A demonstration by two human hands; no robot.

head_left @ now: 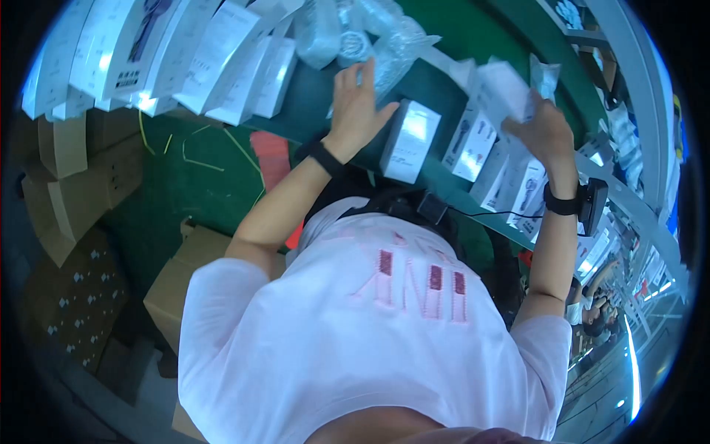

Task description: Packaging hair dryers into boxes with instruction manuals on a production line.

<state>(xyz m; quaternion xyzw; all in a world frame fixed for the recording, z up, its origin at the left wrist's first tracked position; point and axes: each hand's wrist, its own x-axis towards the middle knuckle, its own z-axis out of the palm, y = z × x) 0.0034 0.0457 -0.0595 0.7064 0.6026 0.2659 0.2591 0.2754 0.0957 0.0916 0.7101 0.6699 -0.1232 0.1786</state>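
Observation:
My left hand (356, 107) hovers over the dark green bench with its fingers apart and nothing in them. Just beyond its fingertips lie bubble-wrapped things (353, 46). To its right a white carton (412, 142) stands alone near the bench's front edge. At the right, my right hand (547, 133) grips a white box (506, 87), which is smeared by motion; its far fingers are partly hidden. Below that hand, several white cartons (471, 142) with printed pictures stand in a row.
Several white cartons (166, 55) line the bench's left side. Brown cardboard boxes (194, 259) sit below at the left. A red strip (271, 159) hangs near the bench edge. A metal frame (642, 66) rises on the right, and other people are farther down the line.

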